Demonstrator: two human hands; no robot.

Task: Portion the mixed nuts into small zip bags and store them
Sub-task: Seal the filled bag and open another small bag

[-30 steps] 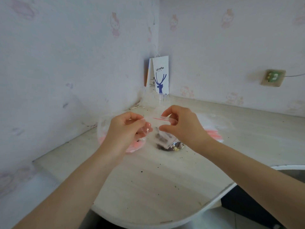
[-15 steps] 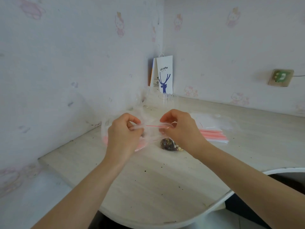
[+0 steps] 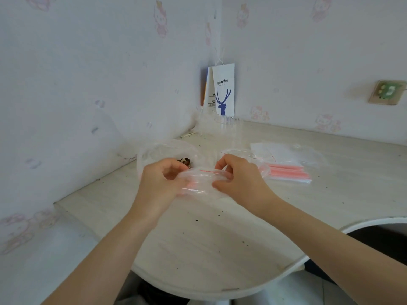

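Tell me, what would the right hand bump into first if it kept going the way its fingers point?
The right hand pinches the small clear bag, so that comes first; just beyond, probably the left hand pinching the bag's other end.

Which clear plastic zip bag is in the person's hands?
The small clear zip bag with the thin red seal line, pinched between left hand and right hand; the pink-edged stack of bags lies untouched on the table.

The pale table (image 3: 220,249) carries a paper bag (image 3: 223,91) standing in its far corner. Nearer than the paper bag and leftward sits a clear tub (image 3: 154,150) holding nuts (image 3: 185,160). Nearer and rightward lies a stack of zip bags (image 3: 288,172). Dark crumbs (image 3: 196,220) are scattered nearer still.
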